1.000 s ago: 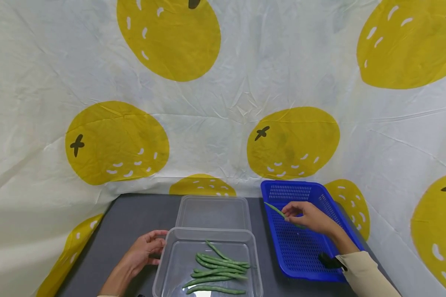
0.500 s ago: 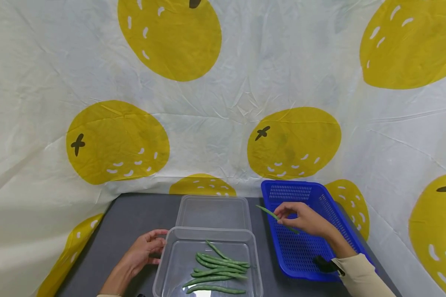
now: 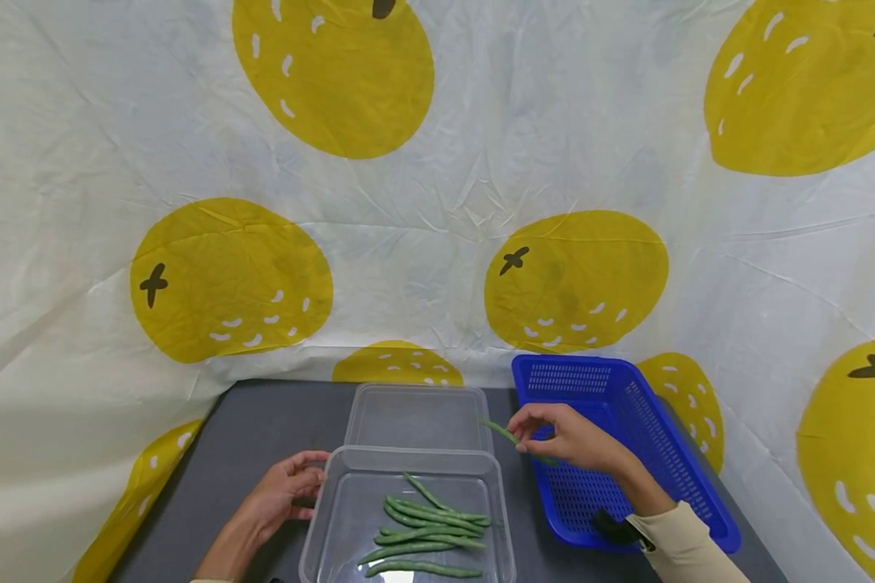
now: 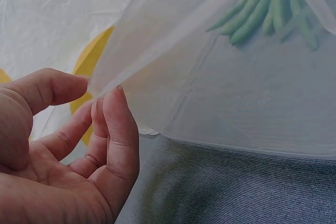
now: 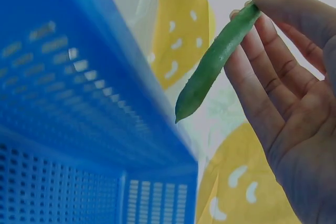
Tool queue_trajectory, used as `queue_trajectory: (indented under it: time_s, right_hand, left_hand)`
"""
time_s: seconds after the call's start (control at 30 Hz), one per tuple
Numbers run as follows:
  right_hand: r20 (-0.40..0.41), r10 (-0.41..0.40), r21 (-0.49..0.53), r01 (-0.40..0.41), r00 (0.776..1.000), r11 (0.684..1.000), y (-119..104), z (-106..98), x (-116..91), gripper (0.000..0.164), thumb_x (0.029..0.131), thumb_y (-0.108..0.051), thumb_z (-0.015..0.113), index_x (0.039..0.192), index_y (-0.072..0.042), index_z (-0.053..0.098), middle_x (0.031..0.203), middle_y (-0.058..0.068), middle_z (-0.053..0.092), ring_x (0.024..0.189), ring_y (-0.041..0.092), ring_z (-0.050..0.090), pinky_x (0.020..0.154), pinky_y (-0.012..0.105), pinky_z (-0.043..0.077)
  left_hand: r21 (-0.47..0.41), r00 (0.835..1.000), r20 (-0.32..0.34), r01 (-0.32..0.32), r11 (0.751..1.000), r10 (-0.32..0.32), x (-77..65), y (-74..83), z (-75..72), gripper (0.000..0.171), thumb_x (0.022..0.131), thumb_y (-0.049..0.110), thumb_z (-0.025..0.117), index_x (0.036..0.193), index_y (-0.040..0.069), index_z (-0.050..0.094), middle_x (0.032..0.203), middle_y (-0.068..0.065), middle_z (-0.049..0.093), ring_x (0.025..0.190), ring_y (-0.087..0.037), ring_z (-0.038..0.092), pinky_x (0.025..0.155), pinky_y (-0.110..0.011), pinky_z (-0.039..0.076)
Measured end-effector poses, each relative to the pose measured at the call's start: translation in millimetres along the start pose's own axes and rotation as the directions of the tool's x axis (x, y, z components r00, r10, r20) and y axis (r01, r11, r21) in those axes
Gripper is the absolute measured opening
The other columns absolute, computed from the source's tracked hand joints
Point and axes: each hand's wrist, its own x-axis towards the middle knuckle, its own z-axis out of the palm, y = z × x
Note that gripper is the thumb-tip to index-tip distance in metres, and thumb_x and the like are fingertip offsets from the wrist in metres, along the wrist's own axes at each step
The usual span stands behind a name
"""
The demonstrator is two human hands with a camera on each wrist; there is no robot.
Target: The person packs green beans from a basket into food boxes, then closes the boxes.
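In the head view my right hand [image 3: 569,437] pinches a green bean [image 3: 497,429] over the near-left side of the blue basket [image 3: 700,478]. The right wrist view shows that bean [image 5: 212,69] slanting down from my thumb and fingertips, beside the basket's wall [image 5: 110,66]. My left hand [image 3: 280,494] holds the left edge of a clear plastic container [image 3: 339,502], with its fingers curled at the rim. Close up, the left hand [image 4: 89,145] has thumb and fingertips at the container's corner. Several green beans [image 3: 430,526] lie inside the container, roughly side by side.
A clear lid [image 3: 416,417] lies flat behind the container on the dark tabletop [image 3: 284,413]. A curtain with yellow fruit prints [image 3: 423,283] hangs at the back and sides. The basket's raised walls stand right of the container.
My right hand has moved left with the green bean, from over the basket's middle toward the container. The left hand has stayed at the container's edge.
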Motion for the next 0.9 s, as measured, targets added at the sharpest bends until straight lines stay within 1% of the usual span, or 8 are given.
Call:
queue_trajectory:
  time_s: [0.13,0.23,0.33,0.47,0.57,0.7,0.9]
  right_hand:
    - [0.030,-0.002,0.022,0.002,1.000,1.000,-8.8,9.5,5.2,0.023,0.098,-0.014,0.068,0.121,-0.012,0.067,0.107,0.008,0.069,0.093,0.016,0.066,0.073,0.031,0.057]
    - [0.056,-0.029,0.010,0.029,0.998,1.000,-13.8,16.9,9.7,0.024,0.098,-0.014,0.068,0.123,-0.015,0.067,0.107,0.006,0.069,0.092,0.015,0.066,0.070,0.032,0.057]
    - [0.081,-0.042,-0.006,0.042,0.996,0.999,-16.2,24.7,14.3,0.026,0.098,-0.013,0.068,0.123,-0.018,0.067,0.107,0.002,0.068,0.092,0.012,0.066,0.071,0.031,0.057]
    - [0.116,-0.027,0.001,0.027,0.993,1.000,-19.0,35.5,21.1,0.028,0.096,-0.012,0.069,0.123,-0.020,0.068,0.109,0.000,0.068,0.093,0.010,0.066,0.074,0.031,0.058]
    - [0.140,-0.032,0.026,0.029,0.990,0.999,-22.2,43.3,25.8,0.028,0.096,-0.012,0.070,0.123,-0.018,0.068,0.111,0.002,0.068,0.093,0.011,0.066,0.074,0.031,0.059]
    - [0.171,-0.063,0.042,0.056,0.983,0.998,-24.6,53.3,31.5,0.027,0.096,-0.011,0.070,0.122,-0.017,0.069,0.110,0.003,0.069,0.093,0.010,0.066,0.073,0.029,0.059]
    - [0.217,-0.067,0.051,0.057,0.974,0.997,-25.2,66.9,40.6,0.027,0.097,-0.013,0.069,0.123,-0.018,0.069,0.110,-0.001,0.070,0.094,0.007,0.066,0.075,0.027,0.058]
  left_hand:
    - [0.001,1.000,0.003,-0.002,1.000,0.002,0.3,-1.0,-0.3,0.050,0.098,0.019,0.065,0.142,0.001,0.049,0.098,0.000,0.068,0.087,-0.019,0.064,0.068,-0.039,0.055]
    - [0.003,1.000,0.005,-0.002,1.000,0.002,0.7,-2.0,-0.9,0.050,0.098,0.019,0.065,0.142,0.001,0.049,0.099,0.000,0.068,0.087,-0.019,0.064,0.068,-0.039,0.055]
    - [0.005,1.000,0.007,0.002,1.000,-0.002,1.3,-2.3,-1.5,0.050,0.099,0.021,0.064,0.143,0.002,0.049,0.099,0.000,0.069,0.087,-0.020,0.065,0.068,-0.038,0.055]
    - [0.005,1.000,0.009,0.007,1.000,-0.008,1.5,-2.3,-2.1,0.050,0.099,0.022,0.065,0.143,0.003,0.050,0.099,0.000,0.069,0.087,-0.020,0.064,0.068,-0.039,0.055]
    - [0.005,1.000,0.007,0.006,1.000,-0.006,0.9,-2.1,-2.0,0.050,0.099,0.023,0.065,0.142,0.003,0.050,0.099,0.000,0.068,0.086,-0.019,0.064,0.068,-0.039,0.055]
    - [0.006,1.000,0.001,0.004,1.000,-0.004,0.3,-1.6,-1.2,0.050,0.099,0.023,0.066,0.142,0.003,0.051,0.098,0.000,0.066,0.085,-0.019,0.063,0.067,-0.038,0.055]
    - [0.003,1.000,0.000,0.009,1.000,-0.009,0.7,-0.8,-0.4,0.050,0.099,0.023,0.065,0.142,0.003,0.051,0.098,-0.001,0.066,0.086,-0.019,0.063,0.068,-0.039,0.055]
